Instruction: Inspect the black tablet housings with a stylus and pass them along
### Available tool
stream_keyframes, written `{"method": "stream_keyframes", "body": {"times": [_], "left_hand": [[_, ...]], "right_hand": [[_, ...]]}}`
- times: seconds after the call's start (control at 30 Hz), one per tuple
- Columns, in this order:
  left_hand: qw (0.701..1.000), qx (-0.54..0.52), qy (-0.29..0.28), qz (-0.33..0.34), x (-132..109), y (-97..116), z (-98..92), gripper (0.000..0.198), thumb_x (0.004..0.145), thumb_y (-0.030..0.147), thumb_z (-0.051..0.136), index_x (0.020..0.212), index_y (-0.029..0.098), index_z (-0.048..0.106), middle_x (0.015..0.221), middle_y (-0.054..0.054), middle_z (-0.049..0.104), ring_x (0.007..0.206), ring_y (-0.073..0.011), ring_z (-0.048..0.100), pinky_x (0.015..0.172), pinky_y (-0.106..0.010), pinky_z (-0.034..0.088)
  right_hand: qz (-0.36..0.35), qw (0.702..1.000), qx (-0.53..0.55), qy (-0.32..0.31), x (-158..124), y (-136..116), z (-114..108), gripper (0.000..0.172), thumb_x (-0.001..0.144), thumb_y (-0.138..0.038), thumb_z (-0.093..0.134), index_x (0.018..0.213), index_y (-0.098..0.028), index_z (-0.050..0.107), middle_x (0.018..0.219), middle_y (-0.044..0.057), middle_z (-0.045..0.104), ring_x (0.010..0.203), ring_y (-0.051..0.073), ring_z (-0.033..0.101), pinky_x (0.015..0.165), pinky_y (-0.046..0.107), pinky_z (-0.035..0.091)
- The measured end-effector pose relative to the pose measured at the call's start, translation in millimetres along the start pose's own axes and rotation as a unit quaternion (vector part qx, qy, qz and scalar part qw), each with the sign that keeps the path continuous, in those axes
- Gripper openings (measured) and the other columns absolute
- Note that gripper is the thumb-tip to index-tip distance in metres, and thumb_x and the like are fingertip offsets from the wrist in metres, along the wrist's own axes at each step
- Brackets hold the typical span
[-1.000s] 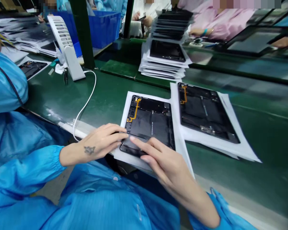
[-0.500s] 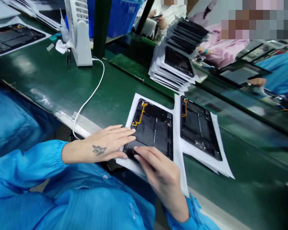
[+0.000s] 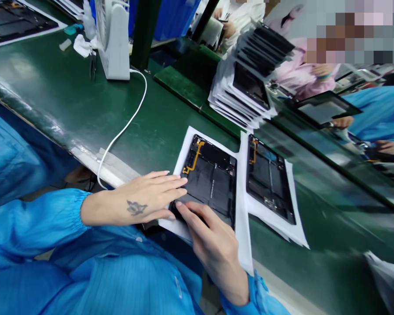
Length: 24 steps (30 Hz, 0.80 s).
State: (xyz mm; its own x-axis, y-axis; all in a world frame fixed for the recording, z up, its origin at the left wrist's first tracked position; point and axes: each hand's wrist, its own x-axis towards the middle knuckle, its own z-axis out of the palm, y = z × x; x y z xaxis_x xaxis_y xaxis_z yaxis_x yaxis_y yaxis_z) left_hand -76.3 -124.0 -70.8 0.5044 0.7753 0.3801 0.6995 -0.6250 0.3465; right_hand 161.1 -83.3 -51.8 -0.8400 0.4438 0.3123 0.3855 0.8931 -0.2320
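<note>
An opened black tablet housing (image 3: 202, 188) lies on a white foam sheet (image 3: 243, 236), its inside facing up. An orange flex cable (image 3: 194, 162) runs along its far left part. My left hand (image 3: 142, 197) rests flat, fingers stretched out, with the fingertips over the left edge of the housing. Thumb and forefinger of my right hand (image 3: 213, 238) are pinched at the near left corner, close to my left thumb. Whatever they hold, if anything, is hidden. Just to the right, a second similar tablet housing (image 3: 271, 179) lies on white sheets.
A white fan (image 3: 116, 43) with a white cable (image 3: 139, 111) stands at the back left, near tweezers (image 3: 92, 65) and a bottle (image 3: 88, 22). Tablet parts with white sheets form a stack (image 3: 246, 94) behind. Co-workers work across the green bench (image 3: 68, 96).
My right hand has shifted slightly left along the near edge of the housing, closer to my left thumb. My left hand stays flat in place. The view has tilted a little.
</note>
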Motion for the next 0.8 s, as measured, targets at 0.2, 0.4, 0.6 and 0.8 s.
{"method": "stream_keyframes", "body": {"times": [0.2, 0.4, 0.6, 0.8], "left_hand": [[1.000, 0.022, -0.002, 0.005, -0.4, -0.1, 1.0, 0.050, 0.108, 0.041, 0.042, 0.144, 0.008, 0.050, 0.154, -0.014, 0.049, 0.146, -0.0223, 0.043, 0.124, -0.042, 0.032], [1.000, 0.026, -0.007, 0.002, 0.8, 3.4, -2.9, 0.046, 0.108, 0.038, 0.042, 0.143, 0.008, 0.050, 0.153, -0.014, 0.050, 0.146, -0.0225, 0.043, 0.124, -0.040, 0.031], [0.999, -0.012, -0.029, 0.008, 1.1, 1.7, -10.1, 0.047, 0.106, 0.035, 0.047, 0.144, 0.007, 0.050, 0.155, -0.016, 0.047, 0.148, -0.0248, 0.040, 0.125, -0.041, 0.029], [0.998, -0.055, -0.037, 0.004, -0.2, -3.3, -11.0, 0.047, 0.107, 0.033, 0.047, 0.149, 0.014, 0.045, 0.156, -0.011, 0.046, 0.151, -0.0201, 0.035, 0.127, -0.039, 0.027]], "right_hand": [[-0.030, 0.999, -0.030, 0.005, 7.6, -4.3, -3.0, 0.030, 0.099, -0.003, 0.047, 0.123, -0.014, 0.061, 0.105, 0.011, 0.070, 0.091, 0.017, 0.068, 0.075, 0.025, 0.055], [-0.103, 0.984, -0.143, -0.013, 22.3, -13.5, -15.5, 0.029, 0.104, -0.008, 0.038, 0.112, -0.011, 0.066, 0.096, 0.010, 0.074, 0.071, 0.015, 0.062, 0.061, 0.027, 0.047], [-0.138, 0.978, -0.148, -0.049, 31.7, -12.4, -22.1, 0.036, 0.105, -0.012, 0.036, 0.091, -0.015, 0.069, 0.091, 0.009, 0.073, 0.065, 0.016, 0.056, 0.053, 0.032, 0.038], [-0.124, 0.980, -0.151, -0.038, 28.5, -14.0, -18.9, 0.032, 0.105, -0.010, 0.036, 0.102, -0.012, 0.068, 0.091, 0.009, 0.071, 0.068, 0.016, 0.055, 0.056, 0.032, 0.039]]}}
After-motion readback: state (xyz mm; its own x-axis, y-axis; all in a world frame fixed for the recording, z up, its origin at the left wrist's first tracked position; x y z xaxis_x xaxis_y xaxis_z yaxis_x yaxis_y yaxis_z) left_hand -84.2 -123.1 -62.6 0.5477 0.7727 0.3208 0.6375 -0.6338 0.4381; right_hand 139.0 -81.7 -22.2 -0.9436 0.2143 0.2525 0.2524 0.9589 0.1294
